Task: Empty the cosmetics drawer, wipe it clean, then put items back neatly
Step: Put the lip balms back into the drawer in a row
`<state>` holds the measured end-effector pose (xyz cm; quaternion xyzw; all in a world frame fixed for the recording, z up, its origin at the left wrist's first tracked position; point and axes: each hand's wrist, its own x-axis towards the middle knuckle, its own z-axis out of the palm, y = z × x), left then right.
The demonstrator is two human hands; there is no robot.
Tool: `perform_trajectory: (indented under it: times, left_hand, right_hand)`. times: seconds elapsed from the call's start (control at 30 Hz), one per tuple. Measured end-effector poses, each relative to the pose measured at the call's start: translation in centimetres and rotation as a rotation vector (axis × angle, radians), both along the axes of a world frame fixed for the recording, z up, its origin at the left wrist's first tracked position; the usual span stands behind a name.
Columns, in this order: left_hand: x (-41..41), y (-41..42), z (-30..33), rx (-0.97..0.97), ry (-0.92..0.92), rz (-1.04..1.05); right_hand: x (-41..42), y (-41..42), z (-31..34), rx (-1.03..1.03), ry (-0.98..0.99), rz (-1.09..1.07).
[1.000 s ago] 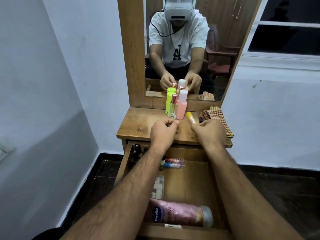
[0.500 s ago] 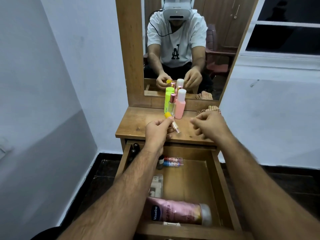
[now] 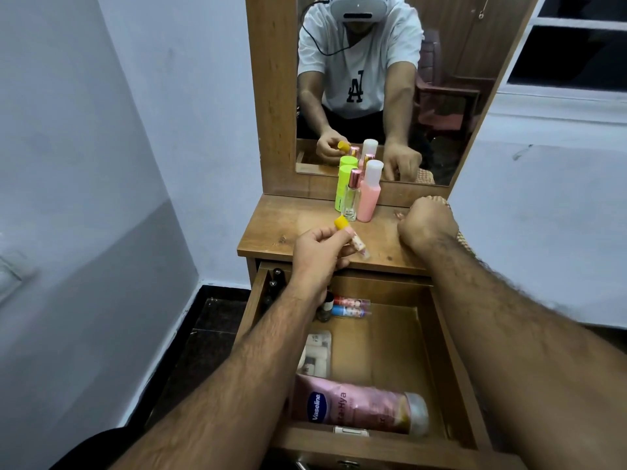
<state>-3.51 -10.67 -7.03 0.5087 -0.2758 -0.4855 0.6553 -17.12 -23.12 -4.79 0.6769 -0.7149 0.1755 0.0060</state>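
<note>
Drawer (image 3: 437,337) pulled open below the worktop (image 3: 271,232), only partly emptied. Inside we see a pink lotion bottle (image 3: 359,407) lying at the front, a small white pack (image 3: 315,354) on the left, two little tubes (image 3: 351,307) near the back, and dark bottles (image 3: 276,283) in the back-left corner.

Our left hand (image 3: 319,256) pinches a yellow-capped tube (image 3: 351,237), tilted, just above the worktop's front edge. Our right hand (image 3: 427,225) sits further right over the worktop, fingers curled in; we cannot tell if it holds anything. Three bottles stand grouped by the mirror (image 3: 441,96): green (image 3: 342,189), clear with a pink cap (image 3: 352,196), pink with a white cap (image 3: 369,195).

Risks as we judge them: the tube is slim and tilted, so set down near the edge it could roll back into the drawer or to the floor. Placed too close to the standing group, it could tip the narrow clear bottle and take the others with it.
</note>
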Motion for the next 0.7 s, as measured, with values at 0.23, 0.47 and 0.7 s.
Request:
perform_trajectory:
  times: [0.23,0.47,0.7]
  left_hand:
    - [-1.4,2.9,-0.7,0.010,-0.073,-0.029]
    - [-1.9,6.2,-2.9,0.100,-0.095,-0.094]
    - [-1.2,6.9,-4.5,0.224,-0.088,-0.170]
  right_hand:
    - [-1.7,6.3,1.5,-0.127,-0.490,0.262]
    - [-4.9,12.5,-3.0,0.284,-0.729,0.434]
    - [-3.9,13.2,-6.1,0.704,-1.193,0.337]
